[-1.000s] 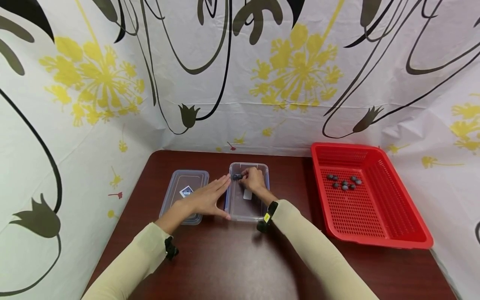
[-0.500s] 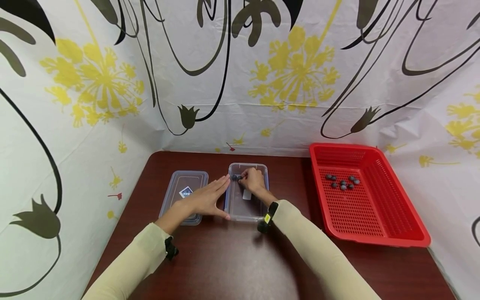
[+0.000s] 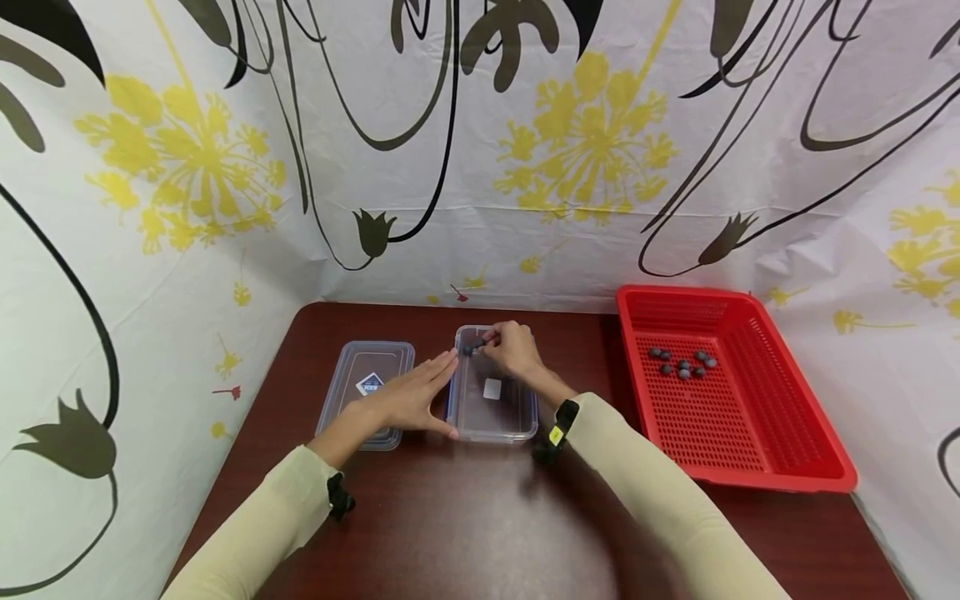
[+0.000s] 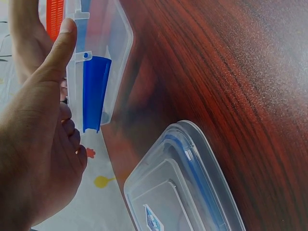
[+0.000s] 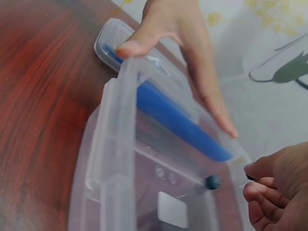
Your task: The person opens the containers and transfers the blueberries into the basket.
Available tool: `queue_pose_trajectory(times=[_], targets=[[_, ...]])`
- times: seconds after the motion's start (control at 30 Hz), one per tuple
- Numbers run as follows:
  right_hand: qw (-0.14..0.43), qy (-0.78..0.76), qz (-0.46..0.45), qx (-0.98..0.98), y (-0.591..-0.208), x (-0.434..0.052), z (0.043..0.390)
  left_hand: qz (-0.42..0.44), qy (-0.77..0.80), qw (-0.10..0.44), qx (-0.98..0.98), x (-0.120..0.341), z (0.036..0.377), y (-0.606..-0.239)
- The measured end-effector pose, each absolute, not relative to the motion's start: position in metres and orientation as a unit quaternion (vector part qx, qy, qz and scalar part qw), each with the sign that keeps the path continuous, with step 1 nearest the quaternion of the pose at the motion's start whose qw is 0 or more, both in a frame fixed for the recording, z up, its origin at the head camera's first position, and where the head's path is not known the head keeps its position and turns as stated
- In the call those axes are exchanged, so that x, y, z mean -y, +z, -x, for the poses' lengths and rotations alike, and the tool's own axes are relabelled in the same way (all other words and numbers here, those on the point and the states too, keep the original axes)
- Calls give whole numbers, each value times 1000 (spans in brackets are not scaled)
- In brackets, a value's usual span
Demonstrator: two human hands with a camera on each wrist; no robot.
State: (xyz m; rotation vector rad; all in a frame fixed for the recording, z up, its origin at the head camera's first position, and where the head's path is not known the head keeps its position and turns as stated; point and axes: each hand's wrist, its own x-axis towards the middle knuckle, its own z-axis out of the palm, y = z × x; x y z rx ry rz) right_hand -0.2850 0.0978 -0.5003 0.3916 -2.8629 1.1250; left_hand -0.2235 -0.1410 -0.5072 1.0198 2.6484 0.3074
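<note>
My left hand [image 3: 408,398] lies flat, steadying the clear box [image 3: 491,400]. My right hand [image 3: 513,348] pinches a small dark bead [image 5: 250,177] over its far-left corner; probably light, hard, rolls; pinch sideways.

Only one label shows print — a small blue-and-white diamond-shaped sticker [image 3: 370,384] on the clear plastic lid with a blue seal [image 3: 365,392], lying flat on the dark red-brown wooden table [image 3: 465,517]. Its letters are too small and blurred to read in the head view. In the left wrist view only a corner of it [image 4: 153,223] appears — nothing legible there either.
</note>
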Motion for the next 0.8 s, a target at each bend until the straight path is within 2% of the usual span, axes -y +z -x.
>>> queue_pose_trajectory(times=[0.37, 0.8], targets=[[29, 362, -156, 919, -469, -133, 280, -357, 111, 141, -917, 142, 223, -507], [49, 332, -164, 927, -437, -211, 274, -361, 104, 136, -917, 141, 223, -507]])
